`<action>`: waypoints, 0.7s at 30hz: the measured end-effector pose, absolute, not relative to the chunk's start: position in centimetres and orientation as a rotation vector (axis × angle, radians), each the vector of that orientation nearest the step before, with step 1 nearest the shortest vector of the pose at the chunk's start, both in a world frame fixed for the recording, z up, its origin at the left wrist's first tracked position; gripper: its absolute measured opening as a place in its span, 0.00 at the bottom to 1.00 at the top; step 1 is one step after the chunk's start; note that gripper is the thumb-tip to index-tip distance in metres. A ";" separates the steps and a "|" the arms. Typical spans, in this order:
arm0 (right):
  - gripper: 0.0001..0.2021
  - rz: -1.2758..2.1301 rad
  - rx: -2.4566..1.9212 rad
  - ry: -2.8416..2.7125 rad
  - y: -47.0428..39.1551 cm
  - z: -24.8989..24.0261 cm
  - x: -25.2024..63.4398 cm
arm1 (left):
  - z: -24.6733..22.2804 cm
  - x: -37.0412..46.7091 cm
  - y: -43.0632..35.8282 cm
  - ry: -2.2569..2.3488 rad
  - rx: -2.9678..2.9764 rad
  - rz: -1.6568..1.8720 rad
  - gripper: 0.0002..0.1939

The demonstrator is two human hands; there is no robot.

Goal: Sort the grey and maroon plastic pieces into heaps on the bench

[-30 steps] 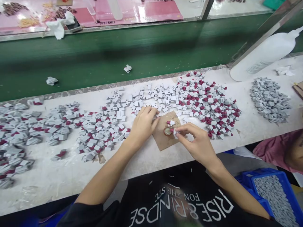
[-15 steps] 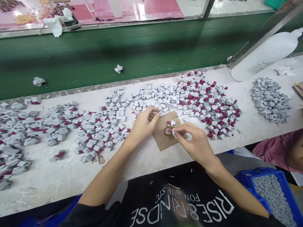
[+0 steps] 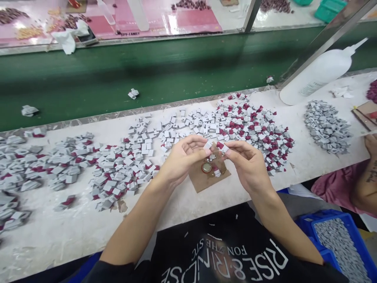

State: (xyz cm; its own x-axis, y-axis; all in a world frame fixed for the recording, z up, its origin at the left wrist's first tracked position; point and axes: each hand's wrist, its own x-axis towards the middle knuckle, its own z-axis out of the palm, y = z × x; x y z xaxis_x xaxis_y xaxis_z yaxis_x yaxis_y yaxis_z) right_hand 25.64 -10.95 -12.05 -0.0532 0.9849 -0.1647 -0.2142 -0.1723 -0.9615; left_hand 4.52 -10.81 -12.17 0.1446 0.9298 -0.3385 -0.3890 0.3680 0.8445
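Between the thumb and fingers of my left hand is a small light-grey plastic piece. My right hand pinches a grey-and-maroon plastic piece close beside it, with a narrow gap between the two. Both hands hover above a square of brown cardboard. On the cardboard sits a small round cap with a reddish rim and something pale inside. Small grey pieces lie next to the cap, one above it and one below right.
Loose grey pieces spread left and behind; a mixed grey-and-maroon heap lies right. Farther right are a white squeeze bottle and a grey heap. A green belt runs behind. Another person's arm is at the right edge.
My right hand has lifted from the cap with the maroon-ended piece. My left hand now holds a grey piece, and the two hands have come together. The camera view has shifted slightly.
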 end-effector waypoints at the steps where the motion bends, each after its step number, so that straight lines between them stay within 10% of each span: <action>1: 0.11 1.461 -1.143 -0.969 -10.8 -12.0 25.6 | -12.1 4.8 -10.7 0.981 0.672 1.063 0.23; 21: 0.05 1.289 -1.112 -1.207 -10.7 -11.2 25.8 | -11.8 5.6 -10.0 0.985 0.751 1.037 0.20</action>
State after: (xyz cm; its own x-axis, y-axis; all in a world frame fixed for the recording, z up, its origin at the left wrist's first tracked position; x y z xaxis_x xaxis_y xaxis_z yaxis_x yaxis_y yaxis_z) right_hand 25.75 -10.74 -11.20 -0.0696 0.9975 0.0116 -0.0773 0.0062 -0.9970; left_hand 5.62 -9.96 -11.83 0.1813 0.9374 -0.2973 -0.3453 0.3437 0.8733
